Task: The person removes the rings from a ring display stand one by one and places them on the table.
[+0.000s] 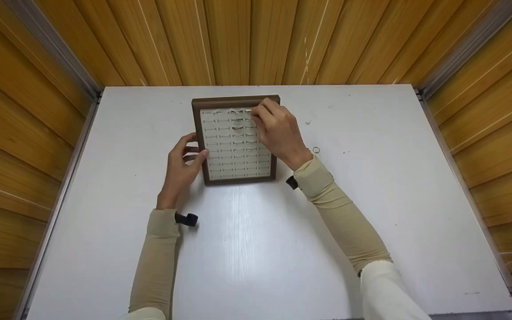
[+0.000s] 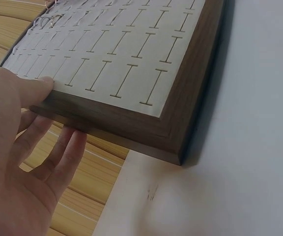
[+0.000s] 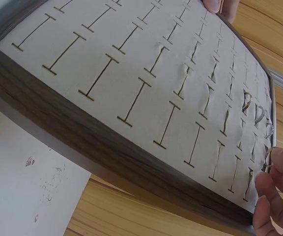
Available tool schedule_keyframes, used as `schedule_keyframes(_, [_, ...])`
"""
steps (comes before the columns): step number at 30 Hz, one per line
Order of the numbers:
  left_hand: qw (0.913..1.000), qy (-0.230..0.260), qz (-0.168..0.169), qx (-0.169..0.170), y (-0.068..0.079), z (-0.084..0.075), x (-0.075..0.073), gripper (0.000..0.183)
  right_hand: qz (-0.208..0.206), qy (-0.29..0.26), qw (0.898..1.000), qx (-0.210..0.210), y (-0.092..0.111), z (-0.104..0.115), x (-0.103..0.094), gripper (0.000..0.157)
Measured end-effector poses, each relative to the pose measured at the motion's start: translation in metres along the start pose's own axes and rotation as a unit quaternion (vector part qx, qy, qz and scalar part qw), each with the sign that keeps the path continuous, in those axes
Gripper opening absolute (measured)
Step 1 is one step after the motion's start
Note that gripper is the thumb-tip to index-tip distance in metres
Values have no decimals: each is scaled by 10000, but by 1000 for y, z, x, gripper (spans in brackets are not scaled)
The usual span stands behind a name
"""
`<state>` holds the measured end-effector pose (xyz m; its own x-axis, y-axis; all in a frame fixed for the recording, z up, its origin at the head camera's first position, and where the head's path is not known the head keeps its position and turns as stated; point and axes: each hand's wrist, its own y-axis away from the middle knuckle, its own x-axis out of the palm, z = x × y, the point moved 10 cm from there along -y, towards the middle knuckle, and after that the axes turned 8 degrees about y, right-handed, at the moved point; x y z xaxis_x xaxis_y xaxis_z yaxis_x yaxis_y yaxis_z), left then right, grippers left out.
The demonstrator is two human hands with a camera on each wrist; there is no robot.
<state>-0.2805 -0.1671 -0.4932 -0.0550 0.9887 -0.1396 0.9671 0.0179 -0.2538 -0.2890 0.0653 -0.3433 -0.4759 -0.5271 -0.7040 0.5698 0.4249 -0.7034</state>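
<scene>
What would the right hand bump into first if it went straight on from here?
The right hand, pinching a ring, would probably meet the slotted display pad first; the gap is hard to judge.

Head view: bright exposure; diffuse glare streaks the tabletop on the near side of the ring tray. Wrist views: dimmer, softer detail. Left wrist: shadow borders the ring tray's outer edge. Right wrist: lens distortion bows the ring tray's frame.
</scene>
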Motion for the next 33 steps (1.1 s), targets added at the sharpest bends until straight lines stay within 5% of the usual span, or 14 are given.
schedule_keyframes(18, [10000, 31, 59, -27, 0, 0, -1, 51, 88, -220, 9996, -166, 12, 1, -18, 11])
schedule_keyframes(33, [9999, 57, -4, 97, 1, -2, -1, 49, 256, 92, 9991, -325, 48, -26, -33, 4])
